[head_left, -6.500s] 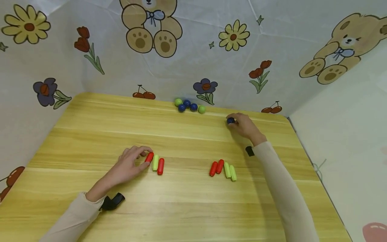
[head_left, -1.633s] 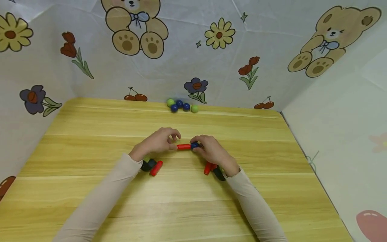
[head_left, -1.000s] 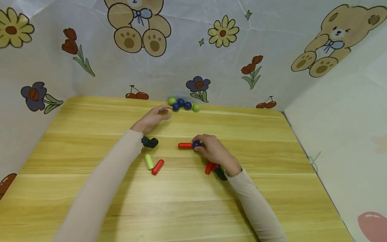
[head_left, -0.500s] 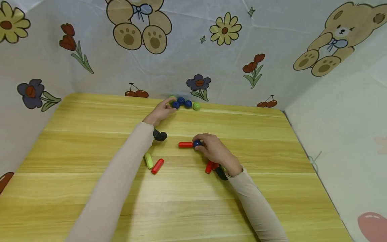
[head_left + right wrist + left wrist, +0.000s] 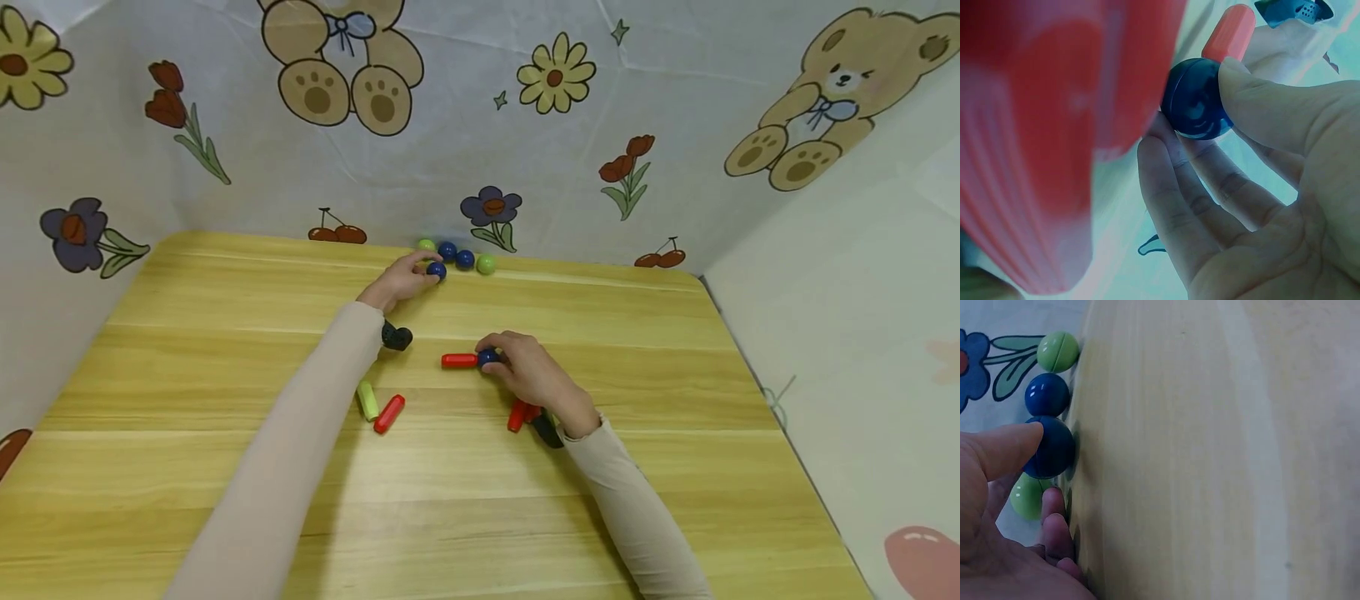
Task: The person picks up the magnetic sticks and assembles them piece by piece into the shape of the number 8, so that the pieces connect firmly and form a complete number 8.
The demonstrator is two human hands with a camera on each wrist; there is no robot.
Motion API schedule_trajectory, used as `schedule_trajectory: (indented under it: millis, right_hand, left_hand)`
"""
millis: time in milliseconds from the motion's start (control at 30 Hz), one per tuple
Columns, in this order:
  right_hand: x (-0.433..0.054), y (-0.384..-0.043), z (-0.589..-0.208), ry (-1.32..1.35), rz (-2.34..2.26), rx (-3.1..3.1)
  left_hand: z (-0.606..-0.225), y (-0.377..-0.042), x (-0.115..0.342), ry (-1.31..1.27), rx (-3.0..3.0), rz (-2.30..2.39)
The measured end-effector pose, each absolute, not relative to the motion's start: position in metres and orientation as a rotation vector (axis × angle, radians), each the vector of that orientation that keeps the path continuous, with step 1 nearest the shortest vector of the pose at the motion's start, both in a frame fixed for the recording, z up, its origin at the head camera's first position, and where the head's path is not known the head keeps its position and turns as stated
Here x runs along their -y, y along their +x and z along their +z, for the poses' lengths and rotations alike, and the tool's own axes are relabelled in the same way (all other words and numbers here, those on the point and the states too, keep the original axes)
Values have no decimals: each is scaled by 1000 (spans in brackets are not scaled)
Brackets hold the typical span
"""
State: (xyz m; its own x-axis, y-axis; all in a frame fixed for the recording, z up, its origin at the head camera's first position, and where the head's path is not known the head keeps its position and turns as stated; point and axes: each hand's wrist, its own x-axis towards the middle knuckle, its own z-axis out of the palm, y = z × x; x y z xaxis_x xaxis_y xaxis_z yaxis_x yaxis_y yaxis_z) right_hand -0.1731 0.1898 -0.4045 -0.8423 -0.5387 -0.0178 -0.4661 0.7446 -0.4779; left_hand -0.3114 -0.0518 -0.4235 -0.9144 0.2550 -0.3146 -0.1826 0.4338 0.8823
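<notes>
At the back of the table my left hand (image 5: pixel 402 281) pinches a blue ball (image 5: pixel 437 271) between thumb and fingers; the left wrist view shows the thumb against this blue ball (image 5: pixel 1054 453). Around it sit two more blue balls (image 5: pixel 465 260) and two green balls (image 5: pixel 486 264). Near the table's middle, my right hand (image 5: pixel 536 375) grips another blue ball (image 5: pixel 488 358), from which a red rod (image 5: pixel 459 361) points left. In the right wrist view the thumb and fingertips hold that blue ball (image 5: pixel 1196 100), end to end with the red rod (image 5: pixel 1230 32).
A yellow-green rod (image 5: pixel 367 402) and a red rod (image 5: pixel 389 414) lie by the left forearm. More red rods (image 5: pixel 517 415) lie under the right wrist, partly hidden. A patterned cloth (image 5: pixel 405 183) rises behind the wooden table (image 5: pixel 450 517).
The red rod from my left hand now meets the right hand's blue ball mid-table. My left hand has let go of it, reached to the back and drawn a blue ball slightly forward.
</notes>
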Motion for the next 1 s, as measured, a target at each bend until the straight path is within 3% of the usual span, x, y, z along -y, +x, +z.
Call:
schedule_trajectory:
  millis: [1000]
  right_hand:
    - [-186, -172, -406, -726, -669, -2816]
  left_hand:
    - [-418, -247, 78, 540, -2313, 1284]
